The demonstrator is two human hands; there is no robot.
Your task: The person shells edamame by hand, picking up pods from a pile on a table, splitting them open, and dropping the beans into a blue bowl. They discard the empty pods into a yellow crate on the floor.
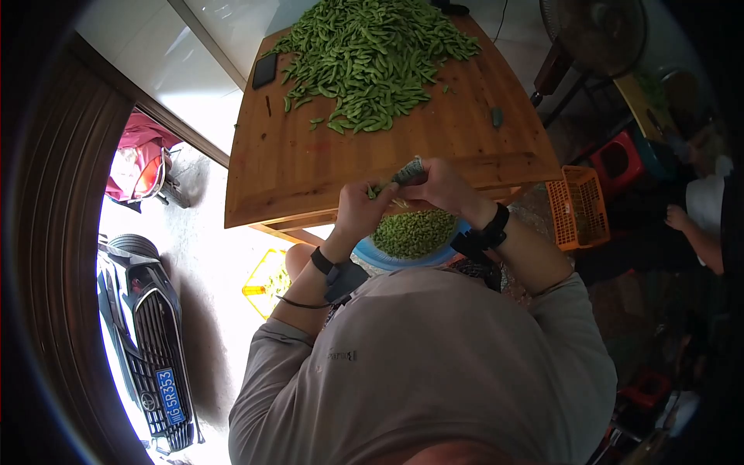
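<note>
My left hand (357, 210) and my right hand (437, 187) meet in front of the table's near edge, above a blue basin (372, 256). A green bean pod (375, 190) is pinched between their fingertips, partly hidden by the fingers. A grey-green patterned cover (410, 170) wraps a digit of my right hand. Shelled green beans (414, 233) fill much of the basin below. A large heap of green bean pods (366, 58) lies on the wooden table (302, 174) beyond my hands.
A dark phone (264, 71) and a small dark green object (497, 117) flank the heap. Beside me stand a yellow basket (254, 290) and an orange crate (558, 215). A fan (593, 35) is at upper right; another person's hand (676, 218) shows at right. A car (154, 343) is outside.
</note>
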